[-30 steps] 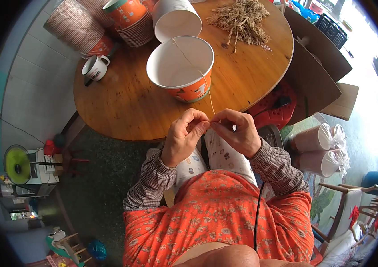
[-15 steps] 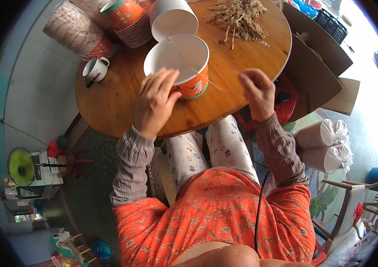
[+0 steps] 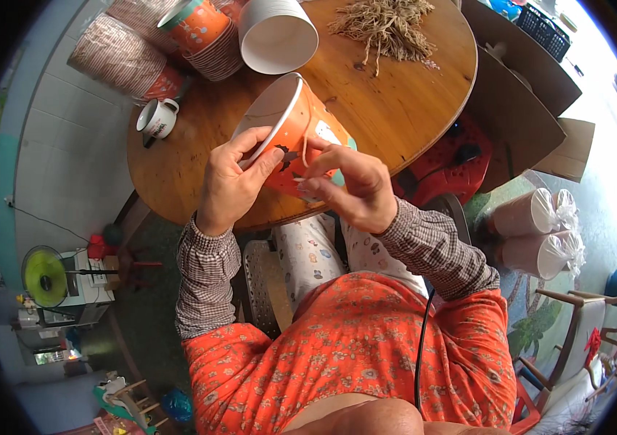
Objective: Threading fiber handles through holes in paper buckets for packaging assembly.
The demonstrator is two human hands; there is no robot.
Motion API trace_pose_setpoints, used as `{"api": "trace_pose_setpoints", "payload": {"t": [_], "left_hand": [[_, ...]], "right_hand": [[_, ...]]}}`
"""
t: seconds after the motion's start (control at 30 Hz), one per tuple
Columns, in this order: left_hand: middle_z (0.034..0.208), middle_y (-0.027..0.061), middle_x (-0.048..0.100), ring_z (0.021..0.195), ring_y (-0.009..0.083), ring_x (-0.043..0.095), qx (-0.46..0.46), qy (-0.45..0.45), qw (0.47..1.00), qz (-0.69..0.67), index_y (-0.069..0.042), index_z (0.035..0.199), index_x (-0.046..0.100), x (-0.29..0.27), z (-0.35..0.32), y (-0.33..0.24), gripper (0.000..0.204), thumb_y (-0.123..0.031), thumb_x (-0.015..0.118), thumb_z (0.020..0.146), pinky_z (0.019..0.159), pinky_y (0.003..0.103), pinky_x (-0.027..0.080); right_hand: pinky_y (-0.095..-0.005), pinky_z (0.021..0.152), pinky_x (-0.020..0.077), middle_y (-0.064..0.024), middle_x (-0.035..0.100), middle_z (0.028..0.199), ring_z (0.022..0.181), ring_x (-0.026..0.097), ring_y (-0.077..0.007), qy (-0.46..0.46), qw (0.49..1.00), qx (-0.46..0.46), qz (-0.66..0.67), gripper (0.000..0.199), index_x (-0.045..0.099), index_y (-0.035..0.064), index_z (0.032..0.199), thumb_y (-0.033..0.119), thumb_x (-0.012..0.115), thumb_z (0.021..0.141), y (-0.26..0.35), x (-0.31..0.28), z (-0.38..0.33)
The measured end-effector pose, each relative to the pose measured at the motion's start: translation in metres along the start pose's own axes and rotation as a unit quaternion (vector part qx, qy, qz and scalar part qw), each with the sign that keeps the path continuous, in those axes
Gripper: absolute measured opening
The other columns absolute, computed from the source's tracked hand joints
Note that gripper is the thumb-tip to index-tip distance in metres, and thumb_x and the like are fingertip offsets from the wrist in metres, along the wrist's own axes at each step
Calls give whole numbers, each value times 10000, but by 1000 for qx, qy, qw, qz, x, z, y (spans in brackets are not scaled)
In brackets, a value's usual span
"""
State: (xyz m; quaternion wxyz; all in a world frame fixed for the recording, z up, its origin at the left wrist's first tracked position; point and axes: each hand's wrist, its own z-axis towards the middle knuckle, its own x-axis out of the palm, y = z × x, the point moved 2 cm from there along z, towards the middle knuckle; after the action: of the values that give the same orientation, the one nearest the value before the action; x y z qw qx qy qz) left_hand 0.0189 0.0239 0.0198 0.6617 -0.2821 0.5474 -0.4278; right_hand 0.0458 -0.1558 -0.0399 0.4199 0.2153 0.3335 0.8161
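An orange paper bucket (image 3: 296, 134) with a white inside is tilted above the near part of the table, its mouth turned up and to the left. My left hand (image 3: 232, 177) pinches its rim, thumb on the outer wall and fingers toward the inside. A thin pale cord (image 3: 305, 147) runs down over the bucket's outer wall. At the lower part of that wall, my right hand (image 3: 352, 185) pinches the cord's end between thumb and fingertips. Part of the cord inside the bucket is hard to make out.
Behind the bucket lies a white paper bucket (image 3: 278, 36) on its side. A heap of twisted tan cords (image 3: 388, 32) is at the far right of the round wooden table (image 3: 381, 109). Stacked cups (image 3: 116, 58) and a white mug (image 3: 157, 118) stand left; cardboard boxes (image 3: 519, 109) are right.
The orange bucket has gone from upright on the table to tilted. My left hand now grips its rim. My right hand has moved left with the cord to the bucket's wall.
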Motion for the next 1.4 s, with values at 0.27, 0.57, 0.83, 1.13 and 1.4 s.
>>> {"api": "trace_pose_setpoints", "payload": {"t": [0.27, 0.57, 0.83, 1.13, 1.4], "left_hand": [[888, 49, 684, 800, 73, 621, 8, -3, 1000, 17, 40, 1092, 627, 8, -3, -4, 205, -66, 588, 921, 697, 235, 513], [894, 149, 673, 785, 151, 651, 38, -20, 996, 76, 45, 1058, 627, 22, -5, -12, 191, -20, 588, 882, 693, 273, 518], [909, 156, 668, 797, 182, 658, 30, -18, 996, 77, 54, 1058, 620, 28, -6, -11, 197, -7, 587, 874, 709, 291, 524], [937, 101, 672, 832, 138, 640, 40, -17, 997, 67, 51, 1098, 616, 33, -4, -13, 219, -7, 584, 890, 741, 257, 518], [852, 109, 676, 762, 118, 649, 25, 6, 997, 76, 35, 990, 635, 22, -2, -15, 137, -34, 615, 873, 665, 258, 519]], "right_hand": [[-407, 903, 459, -98, 567, 815, 875, 597, -290, 51, 986, -110, -114, 161, 610, 47, 893, -7, 675, 756, 7, 7, 9], [-490, 1087, 340, -62, 524, 779, 809, 586, -245, 116, 932, -172, -298, 192, 563, 47, 880, 55, 653, 710, 14, 13, 1], [-482, 1099, 321, -65, 556, 787, 840, 612, -222, 180, 860, -161, -449, 161, 581, 34, 889, 103, 562, 745, 22, 17, -3], [-469, 1089, 344, -77, 553, 797, 831, 605, -228, 175, 851, -171, -465, 173, 587, 18, 874, 91, 569, 718, 26, 14, -2], [-394, 844, 487, -72, 562, 779, 748, 612, -223, 187, 896, -177, -362, 153, 583, 32, 844, 26, 653, 709, 31, 1, 12]]}}
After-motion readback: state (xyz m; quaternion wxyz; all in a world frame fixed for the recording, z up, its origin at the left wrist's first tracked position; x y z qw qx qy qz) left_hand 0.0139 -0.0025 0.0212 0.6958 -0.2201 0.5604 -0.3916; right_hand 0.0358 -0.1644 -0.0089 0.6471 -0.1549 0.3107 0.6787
